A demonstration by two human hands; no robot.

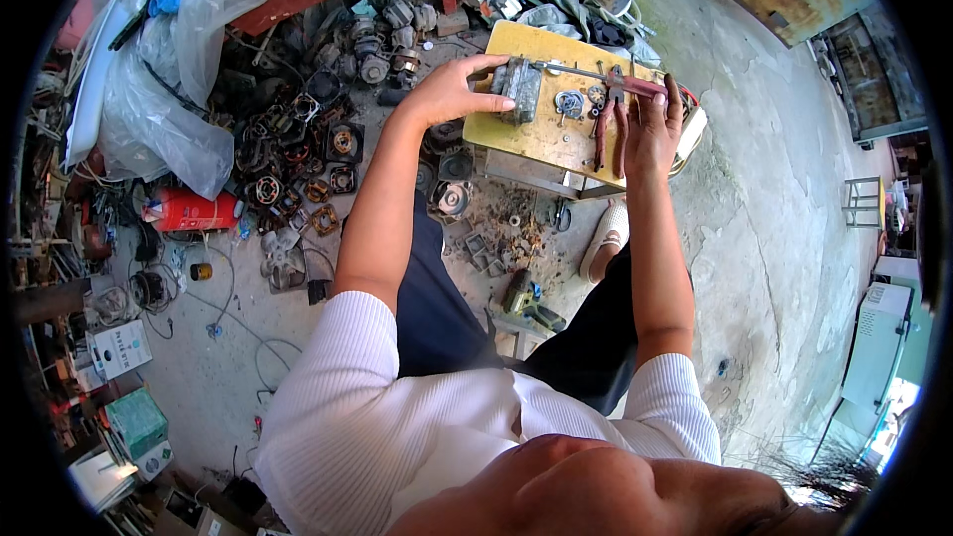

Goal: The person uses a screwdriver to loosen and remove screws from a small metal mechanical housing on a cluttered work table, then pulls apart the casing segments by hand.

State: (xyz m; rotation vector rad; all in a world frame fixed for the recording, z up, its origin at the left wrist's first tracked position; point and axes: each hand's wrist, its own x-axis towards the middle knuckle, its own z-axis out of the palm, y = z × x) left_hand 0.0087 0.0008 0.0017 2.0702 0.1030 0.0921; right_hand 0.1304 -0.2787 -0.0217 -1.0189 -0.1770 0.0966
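Note:
My left hand point(452, 94) is closed around a grey metal motor body point(520, 89) at the left part of a small yellow-topped table point(541, 151). Its thumb lies along the near side and the fingers reach over the far side. In my right hand point(652, 134) is a screwdriver point(635, 84) with a reddish handle, its shaft pointing left at the motor body. Whether the tip touches is too small to tell. Red-handled pliers point(602, 135) lie between the hands, partly under the screwdriver. Beside them sits a round metal end cover point(569, 103) with small ring-shaped parts.
Motor parts and copper-wound stators point(342, 142) are heaped on the floor to the left. A green cordless drill point(531, 303) stands between my legs. Plastic sheeting point(184, 109) and a red container point(194, 210) are farther left. Bare concrete point(754, 238) stretches right.

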